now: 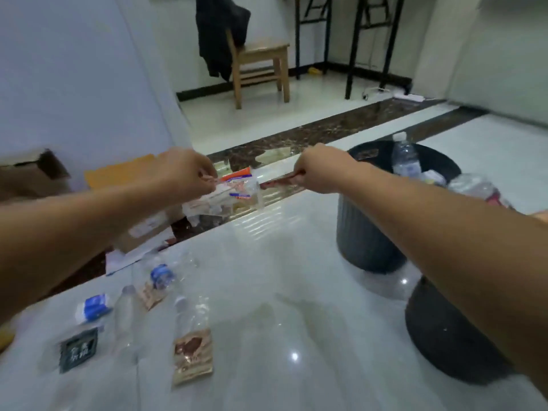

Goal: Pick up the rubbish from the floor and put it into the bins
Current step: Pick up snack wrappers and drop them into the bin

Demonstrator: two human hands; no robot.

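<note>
My left hand [185,170] pinches a clear plastic wrapper [237,191] with orange and blue print, held up above the floor. My right hand [318,169] grips a thin reddish-brown wrapper strip [274,183] that points toward the left hand. A grey ribbed bin [367,232] stands just right of my right hand, with plastic bottles [404,157] sticking out of it. A second dark bin [439,330] sits nearer, partly hidden by my right forearm. On the floor lie clear bottles with blue labels [161,275], a brown sachet [194,354] and a dark sachet [78,348].
Cardboard boxes [142,229] and papers lie at the left by the wall. A wooden chair [261,63] with a dark garment stands at the back, black table legs [353,48] beside it. A dark marble strip [326,132] crosses the white tiled floor.
</note>
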